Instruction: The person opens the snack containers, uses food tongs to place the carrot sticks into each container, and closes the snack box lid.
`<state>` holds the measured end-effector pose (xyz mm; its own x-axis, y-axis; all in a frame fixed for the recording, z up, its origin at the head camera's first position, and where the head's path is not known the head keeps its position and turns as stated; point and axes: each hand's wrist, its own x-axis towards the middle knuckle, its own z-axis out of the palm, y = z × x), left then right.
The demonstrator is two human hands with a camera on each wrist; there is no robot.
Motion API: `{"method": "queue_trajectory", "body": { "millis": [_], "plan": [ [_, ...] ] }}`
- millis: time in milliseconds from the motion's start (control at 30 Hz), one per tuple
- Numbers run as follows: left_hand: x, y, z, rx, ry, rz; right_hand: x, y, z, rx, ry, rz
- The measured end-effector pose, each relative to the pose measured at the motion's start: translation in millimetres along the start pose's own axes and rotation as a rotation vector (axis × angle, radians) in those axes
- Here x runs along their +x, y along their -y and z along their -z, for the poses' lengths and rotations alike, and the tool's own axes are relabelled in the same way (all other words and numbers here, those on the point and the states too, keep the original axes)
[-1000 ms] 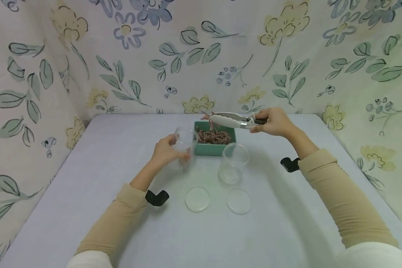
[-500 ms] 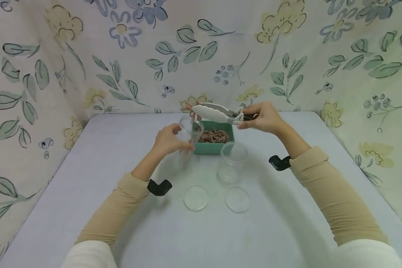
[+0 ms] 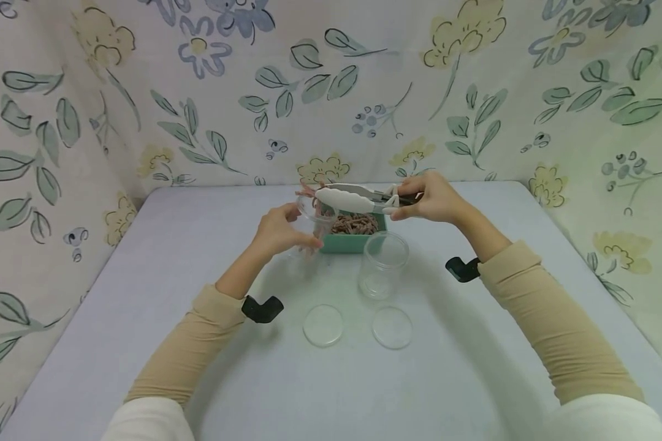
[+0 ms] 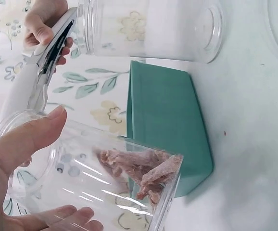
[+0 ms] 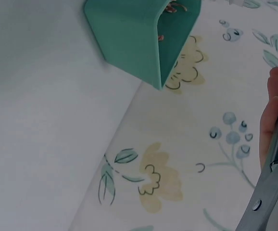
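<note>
While a clear jar [image 3: 327,228] is gripped around its side by the left hand [image 3: 278,233], white-and-grey tongs [image 3: 344,199] are held in the fingers of the right hand [image 3: 433,197], their tips at the jar's mouth. Reddish strips [image 3: 306,191] are caught at those tips; whether the rim is touched cannot be told. Further strips [image 4: 141,173] are seen at the jar's bottom. One end of a green box [image 3: 344,244] is partly covered by the jar, and brown strips [image 3: 358,225] are heaped inside. Nearer the person, a second jar [image 3: 384,264] is stood upright, and two round lids [image 3: 323,326] are laid flat, side by side, on the white table [image 3: 331,392].
</note>
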<state>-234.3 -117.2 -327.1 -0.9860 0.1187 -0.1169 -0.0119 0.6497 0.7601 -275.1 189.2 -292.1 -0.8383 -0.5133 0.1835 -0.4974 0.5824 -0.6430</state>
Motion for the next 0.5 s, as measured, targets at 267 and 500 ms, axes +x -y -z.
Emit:
{"method": "queue_trajectory", "body": {
  "millis": [267,500],
  "plan": [
    [-1.7,2.8,-0.3,-0.029,0.003,-0.017,-2.7,1.3,2.9,-0.015,0.005,-0.019],
    [-2.0,5.9,0.7,-0.041,-0.001,0.002,-2.8,2.5,5.4,-0.066,0.018,-0.034]
  ]
}}
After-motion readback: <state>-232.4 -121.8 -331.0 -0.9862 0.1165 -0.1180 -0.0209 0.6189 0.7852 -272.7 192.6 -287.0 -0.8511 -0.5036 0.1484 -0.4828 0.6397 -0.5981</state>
